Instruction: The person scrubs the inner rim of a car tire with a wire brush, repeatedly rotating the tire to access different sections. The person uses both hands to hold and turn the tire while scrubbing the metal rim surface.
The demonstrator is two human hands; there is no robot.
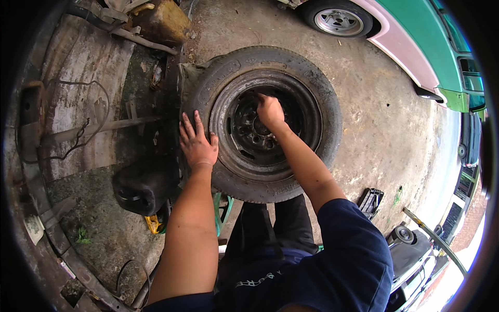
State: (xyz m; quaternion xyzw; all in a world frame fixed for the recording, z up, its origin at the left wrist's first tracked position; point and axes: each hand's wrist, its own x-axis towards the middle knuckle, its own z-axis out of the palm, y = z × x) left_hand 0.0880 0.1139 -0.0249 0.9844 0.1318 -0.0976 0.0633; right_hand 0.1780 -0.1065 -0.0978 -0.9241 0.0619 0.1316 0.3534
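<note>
Before me is a worn black tyre point(326, 125) on a dark, rusty steel rim point(304, 156) with a ring of slots and holes about its hub. My left hand point(199, 146) lies on the tyre's left sidewall, fingers spread. Over the rim's centre, my right hand point(270, 112) is closed, its fingertips pointing up and left beside the hub. Whatever those fingers may hold is too small or hidden to make out. Part of the hub is covered by this hand.
On the left stands a rusty vehicle frame point(52, 229) with loose cables. A black rounded part point(138, 190) sits left of my arm. A green and pink vehicle point(416, 41) is parked at upper right. A black plastic piece point(370, 203) lies on the concrete to the right.
</note>
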